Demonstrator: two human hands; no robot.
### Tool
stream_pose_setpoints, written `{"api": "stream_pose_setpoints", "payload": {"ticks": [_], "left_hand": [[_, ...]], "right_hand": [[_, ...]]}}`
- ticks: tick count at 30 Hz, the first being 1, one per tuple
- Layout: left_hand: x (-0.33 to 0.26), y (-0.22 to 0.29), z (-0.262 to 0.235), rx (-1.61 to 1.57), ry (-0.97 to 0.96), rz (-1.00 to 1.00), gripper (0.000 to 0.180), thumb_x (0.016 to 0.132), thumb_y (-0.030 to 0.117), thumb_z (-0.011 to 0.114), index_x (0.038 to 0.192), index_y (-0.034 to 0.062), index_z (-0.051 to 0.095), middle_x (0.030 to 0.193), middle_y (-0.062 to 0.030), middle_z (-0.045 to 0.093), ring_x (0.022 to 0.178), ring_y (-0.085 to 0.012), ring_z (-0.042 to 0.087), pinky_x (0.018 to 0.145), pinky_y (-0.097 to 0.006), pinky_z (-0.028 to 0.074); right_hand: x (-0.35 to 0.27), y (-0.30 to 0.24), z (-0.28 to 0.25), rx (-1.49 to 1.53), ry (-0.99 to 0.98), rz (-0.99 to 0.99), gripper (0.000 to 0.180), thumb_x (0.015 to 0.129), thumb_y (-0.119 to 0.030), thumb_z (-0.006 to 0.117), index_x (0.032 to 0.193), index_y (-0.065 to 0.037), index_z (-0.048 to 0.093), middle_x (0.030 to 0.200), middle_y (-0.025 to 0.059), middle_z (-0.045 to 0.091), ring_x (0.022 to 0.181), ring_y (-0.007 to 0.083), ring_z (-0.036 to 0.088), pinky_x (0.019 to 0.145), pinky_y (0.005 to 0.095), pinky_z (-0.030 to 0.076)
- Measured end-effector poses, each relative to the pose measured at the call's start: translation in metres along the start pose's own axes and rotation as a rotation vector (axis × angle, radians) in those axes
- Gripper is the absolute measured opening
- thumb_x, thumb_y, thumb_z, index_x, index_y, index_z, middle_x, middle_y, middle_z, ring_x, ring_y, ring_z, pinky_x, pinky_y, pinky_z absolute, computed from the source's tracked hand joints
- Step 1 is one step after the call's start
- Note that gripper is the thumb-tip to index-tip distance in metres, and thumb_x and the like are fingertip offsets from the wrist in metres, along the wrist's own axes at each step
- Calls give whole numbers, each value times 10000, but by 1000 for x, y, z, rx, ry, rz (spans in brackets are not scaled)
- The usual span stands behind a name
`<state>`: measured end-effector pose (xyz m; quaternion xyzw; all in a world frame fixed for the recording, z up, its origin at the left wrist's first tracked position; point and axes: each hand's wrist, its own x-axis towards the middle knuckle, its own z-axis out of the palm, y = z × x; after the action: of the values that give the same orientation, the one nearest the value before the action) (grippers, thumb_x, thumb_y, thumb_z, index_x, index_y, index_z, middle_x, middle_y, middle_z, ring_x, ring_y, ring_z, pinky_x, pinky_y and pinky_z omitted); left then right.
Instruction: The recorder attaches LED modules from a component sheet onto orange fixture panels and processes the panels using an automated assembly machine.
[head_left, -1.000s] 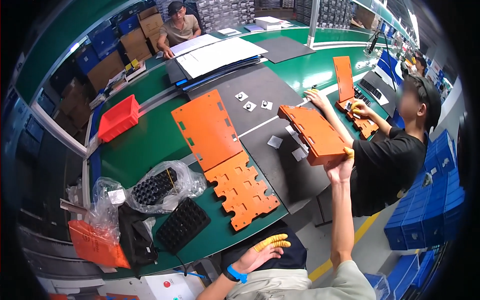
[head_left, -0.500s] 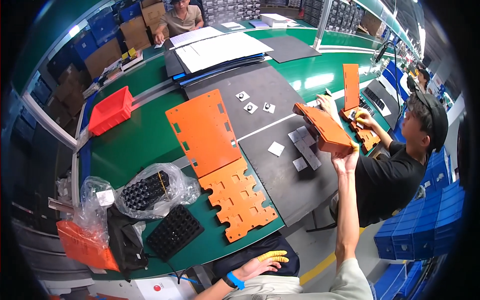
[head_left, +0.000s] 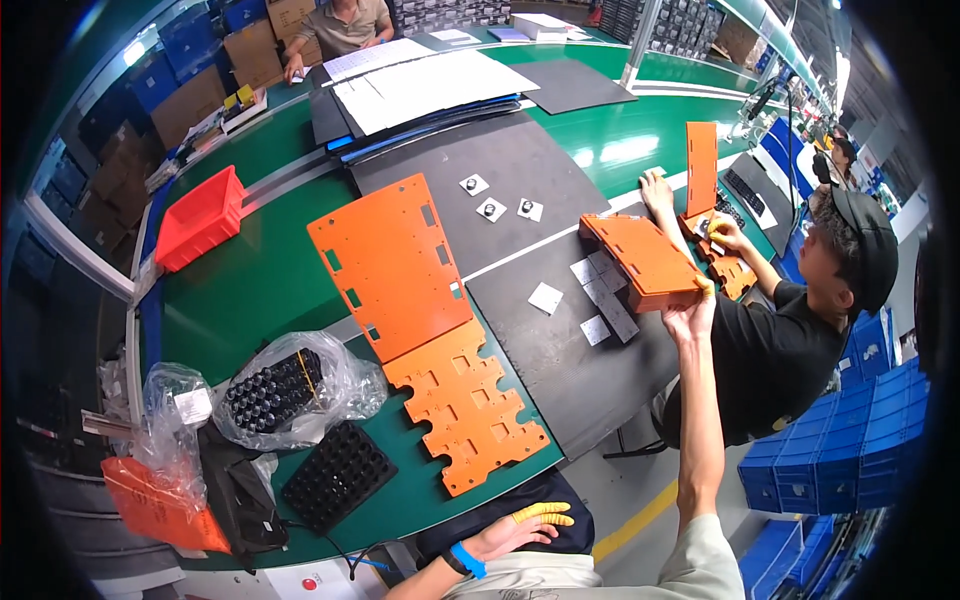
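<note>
My right hand point(head_left: 692, 312) is stretched out to the right and grips the near corner of an orange box-shaped assembly point(head_left: 640, 258), held just above the dark mat point(head_left: 560, 350). My left hand point(head_left: 520, 530) rests low by my lap, fingers apart with yellow finger cots, holding nothing; a blue band is on that wrist. A large orange plate with slots point(head_left: 390, 262) and an orange cut-out plate point(head_left: 465, 405) lie on the green table point(head_left: 250, 290) in front of me.
A seated person in a black cap and shirt point(head_left: 790, 330) handles orange parts point(head_left: 700, 170) at the right. Small square pieces point(head_left: 545, 297) lie on the mat. Black trays point(head_left: 335, 475), bagged parts point(head_left: 285, 385), a red bin point(head_left: 200, 215), white sheets point(head_left: 430, 80) and blue crates point(head_left: 830, 450) surround the table.
My right hand has carried the orange assembly a little farther right and toward the seated person. My left hand has stayed by my lap.
</note>
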<state>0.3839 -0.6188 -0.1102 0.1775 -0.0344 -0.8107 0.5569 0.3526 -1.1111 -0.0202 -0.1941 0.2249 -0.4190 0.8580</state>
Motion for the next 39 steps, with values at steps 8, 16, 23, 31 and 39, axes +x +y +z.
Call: {"api": "stream_pose_setpoints", "payload": {"ticks": [8,16,23,31,39], "left_hand": [[-2,0,2,-4,11,-17,480,1082,207,394,1519,11,364,1440,-129,508,1117,-171,538,1039,-345,429],[-9,-10,-2,-41,46,-16,504,1089,285,375,1512,12,374,1444,-130,506,1109,-177,541,1035,-340,430],[-11,-21,-10,-57,50,-29,528,1096,341,327,1516,24,369,1455,-125,501,1120,-185,534,1043,-338,422],[-15,-27,-15,-117,33,-30,573,1087,398,322,1519,24,360,1480,-120,478,1138,-187,518,1062,-342,403],[-21,-31,-20,-143,48,-12,608,1072,437,363,1519,25,363,1468,-127,489,1137,-186,532,1053,-345,417]], "right_hand": [[-18,8,9,20,64,-65,486,932,-379,680,1280,-55,580,1249,80,668,1114,227,660,924,381,580],[-26,41,6,78,210,-85,510,913,-269,719,1319,-16,541,1318,124,628,1214,289,606,1063,447,494],[-8,44,-34,128,379,-64,425,916,-126,706,1303,-39,555,1265,111,634,1103,261,643,908,412,568],[-18,48,-46,130,389,-119,463,939,-169,691,1353,-48,521,1296,110,617,1146,274,626,966,452,544],[-29,69,-60,94,436,-209,379,979,-237,658,1265,3,589,1272,124,631,1132,264,636,958,447,554]]}}
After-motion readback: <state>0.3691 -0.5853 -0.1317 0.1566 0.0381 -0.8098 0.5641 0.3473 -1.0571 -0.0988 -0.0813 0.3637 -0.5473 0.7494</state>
